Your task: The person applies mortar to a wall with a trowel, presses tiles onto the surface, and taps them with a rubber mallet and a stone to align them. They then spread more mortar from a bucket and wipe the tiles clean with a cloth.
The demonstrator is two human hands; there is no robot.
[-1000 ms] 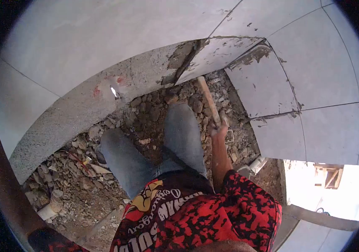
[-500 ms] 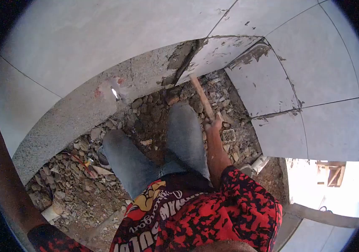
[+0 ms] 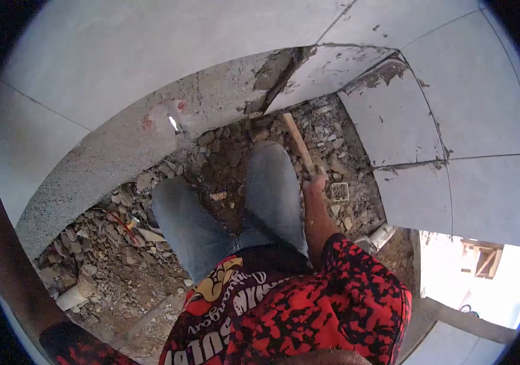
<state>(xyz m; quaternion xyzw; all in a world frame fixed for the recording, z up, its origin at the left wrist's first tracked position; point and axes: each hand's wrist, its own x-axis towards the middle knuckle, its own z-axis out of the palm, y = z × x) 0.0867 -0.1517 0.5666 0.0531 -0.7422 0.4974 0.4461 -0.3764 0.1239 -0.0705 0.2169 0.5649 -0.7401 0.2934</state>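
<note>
My right hand (image 3: 315,182) is closed round the lower end of a wooden stick (image 3: 298,142), right of my right knee. The stick's far end points up toward the bottom edge of a mortar-smeared low wall tile (image 3: 327,70), with a small gap between them. My left arm (image 3: 13,274) reaches up along the left edge of the view, and its hand is outside the frame.
Rubble (image 3: 108,255) covers the ground around my knees. Bare concrete (image 3: 120,137) curves below the upper tiles. Tiled wall (image 3: 394,121) stands at the right. White pipes (image 3: 72,297) and a small square grate (image 3: 339,191) lie in the rubble.
The stick's far end has come away from the wall tile's lower edge. My right hand sits slightly lower and further right, and the whole view has shifted a little.
</note>
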